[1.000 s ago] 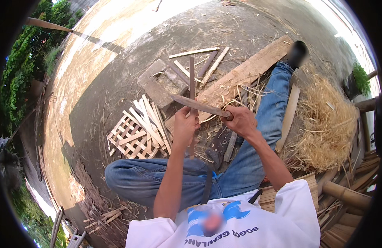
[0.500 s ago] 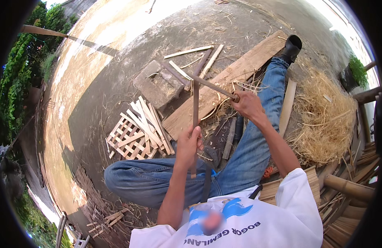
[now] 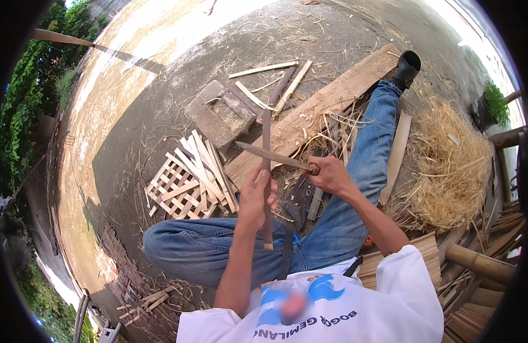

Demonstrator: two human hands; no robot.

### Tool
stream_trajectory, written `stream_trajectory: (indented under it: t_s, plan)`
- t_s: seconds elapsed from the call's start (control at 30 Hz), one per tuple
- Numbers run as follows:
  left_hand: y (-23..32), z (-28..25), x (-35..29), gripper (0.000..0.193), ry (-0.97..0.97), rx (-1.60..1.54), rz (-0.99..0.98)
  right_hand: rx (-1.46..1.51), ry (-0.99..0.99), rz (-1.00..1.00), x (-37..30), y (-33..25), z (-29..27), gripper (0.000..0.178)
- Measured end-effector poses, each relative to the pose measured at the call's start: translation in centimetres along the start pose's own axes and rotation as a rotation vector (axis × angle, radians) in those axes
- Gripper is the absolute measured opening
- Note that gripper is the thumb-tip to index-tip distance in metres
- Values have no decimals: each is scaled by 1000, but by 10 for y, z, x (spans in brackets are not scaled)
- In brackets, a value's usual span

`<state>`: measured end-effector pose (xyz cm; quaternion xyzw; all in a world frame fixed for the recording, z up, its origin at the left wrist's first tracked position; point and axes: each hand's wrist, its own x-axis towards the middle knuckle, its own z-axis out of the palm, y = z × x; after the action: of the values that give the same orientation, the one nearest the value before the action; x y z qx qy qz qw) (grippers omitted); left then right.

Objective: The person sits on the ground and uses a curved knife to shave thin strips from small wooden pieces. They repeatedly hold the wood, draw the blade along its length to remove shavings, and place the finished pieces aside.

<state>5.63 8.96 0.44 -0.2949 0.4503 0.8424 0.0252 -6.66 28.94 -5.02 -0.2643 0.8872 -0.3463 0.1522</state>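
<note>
Head view: shaving a bamboo slat with a long knife.
Left hand (image 3: 257, 197) grips the upright bamboo slat (image 3: 266, 171) over the lap; right hand (image 3: 331, 174) clasps the knife (image 3: 272, 155), blade across it. Likely next: a controlled stroke clear of the fingers.
</note>
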Motion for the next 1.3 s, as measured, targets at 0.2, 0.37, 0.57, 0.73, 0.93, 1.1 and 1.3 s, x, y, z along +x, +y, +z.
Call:
stream_trajectory:
  t_s: [0.2, 0.37, 0.57, 0.73, 0.93, 1.1, 1.3]
  plan:
    - [5, -4, -11, 52, -35, -23, -61, 14, 100, 57, 8, 4, 19, 21]
    - [1, 2, -17, 50, -42, 25, -77, 36, 164, 293, 57, 50, 2, 35]
    - [-4, 21, 5, 47, 91, 314, 175, 608, 126, 400, 52, 42, -6, 49]
    - [7, 26, 49, 41, 46, -53, 356, 1111, 92, 302, 30, -27, -5, 40]
    - [13, 10, 60, 52, -15, -109, 401, 962, -59, 263, -15, -57, 38, 42]
    - [1, 5, 59, 52, 8, -147, 376, 943, -74, 325, -30, -62, 63, 34]
    - [10, -11, 62, 49, 105, 309, 379, 1175, 33, 319, -32, -60, 70, 30]
